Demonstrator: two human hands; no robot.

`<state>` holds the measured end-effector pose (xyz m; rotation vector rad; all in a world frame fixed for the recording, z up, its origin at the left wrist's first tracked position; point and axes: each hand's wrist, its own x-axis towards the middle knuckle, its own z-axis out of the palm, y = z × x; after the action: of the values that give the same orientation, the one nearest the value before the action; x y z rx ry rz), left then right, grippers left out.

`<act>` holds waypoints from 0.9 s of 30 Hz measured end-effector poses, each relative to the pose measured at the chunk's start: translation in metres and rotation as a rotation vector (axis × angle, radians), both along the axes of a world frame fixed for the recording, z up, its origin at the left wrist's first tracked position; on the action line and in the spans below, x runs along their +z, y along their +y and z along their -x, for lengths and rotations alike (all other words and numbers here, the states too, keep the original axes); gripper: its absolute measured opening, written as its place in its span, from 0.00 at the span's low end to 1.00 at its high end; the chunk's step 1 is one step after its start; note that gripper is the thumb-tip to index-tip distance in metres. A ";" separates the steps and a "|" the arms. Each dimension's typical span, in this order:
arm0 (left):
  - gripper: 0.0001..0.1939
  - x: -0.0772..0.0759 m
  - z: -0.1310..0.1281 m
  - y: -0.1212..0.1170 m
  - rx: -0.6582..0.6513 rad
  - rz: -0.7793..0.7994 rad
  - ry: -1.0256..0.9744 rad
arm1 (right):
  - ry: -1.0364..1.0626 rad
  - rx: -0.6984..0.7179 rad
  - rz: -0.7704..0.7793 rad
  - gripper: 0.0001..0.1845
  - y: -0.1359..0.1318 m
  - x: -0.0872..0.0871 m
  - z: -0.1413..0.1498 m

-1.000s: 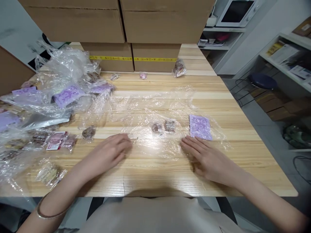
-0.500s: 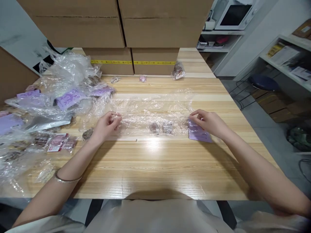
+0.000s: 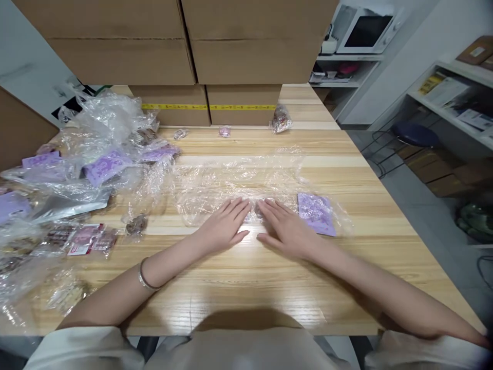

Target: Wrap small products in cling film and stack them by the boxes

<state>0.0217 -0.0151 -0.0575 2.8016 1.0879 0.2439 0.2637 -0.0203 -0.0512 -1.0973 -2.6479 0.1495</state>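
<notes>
Head view: the film [image 3: 204,198] lies crumpled on the table [image 3: 246,288], a purple card [image 3: 316,213] toward its right end. Uneven hand pressure could crease the film or shift the card. The left hand [image 3: 224,226] and right hand [image 3: 288,227] lie palm-down at the film's near edge, fingers extended, thumbs apart, neither visibly gripping anything.

Across from us, 2 cardboard boxes [image 3: 173,117] stand side by side, crossed by a yellow strip [image 3: 246,107]. To our right we see a white microwave [image 3: 367,32] on a shelf [image 3: 358,58] and 1 dark blue stool [image 3: 416,133] on the grey floor [image 3: 404,221].
</notes>
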 end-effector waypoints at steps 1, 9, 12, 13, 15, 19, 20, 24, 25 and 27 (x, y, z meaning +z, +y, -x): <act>0.31 -0.002 0.003 0.005 0.024 0.053 0.013 | 0.008 -0.005 0.057 0.38 0.005 -0.007 -0.004; 0.34 -0.001 0.058 0.034 0.051 0.272 0.059 | 0.021 -0.031 0.126 0.33 0.031 -0.029 -0.043; 0.37 0.004 0.073 0.036 0.037 0.310 0.027 | 0.047 -0.035 0.109 0.30 0.033 -0.032 -0.054; 0.37 0.006 0.079 0.036 0.036 0.328 0.012 | 0.044 -0.035 0.115 0.30 0.034 -0.031 -0.060; 0.36 0.011 0.091 0.036 0.042 0.375 -0.026 | 0.038 -0.033 0.146 0.30 0.035 -0.026 -0.073; 0.23 0.022 0.117 0.035 0.085 0.547 -0.144 | 0.050 -0.034 0.300 0.27 0.036 -0.004 -0.100; 0.21 0.026 0.122 0.035 0.121 0.604 -0.179 | 0.045 -0.048 0.366 0.25 0.036 0.002 -0.105; 0.18 0.037 0.128 0.033 0.325 0.730 -0.309 | 0.080 -0.100 0.584 0.20 0.033 0.028 -0.116; 0.18 0.038 0.126 0.033 0.371 0.723 -0.352 | 0.111 -0.110 0.622 0.20 0.032 0.032 -0.118; 0.20 0.037 0.119 0.034 0.461 0.672 -0.453 | 0.180 -0.147 0.688 0.19 0.032 0.036 -0.121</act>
<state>-0.0976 0.0185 -0.0208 1.7824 1.3561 0.4315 0.3844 0.0116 -0.0150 -1.3757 -2.3817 1.1327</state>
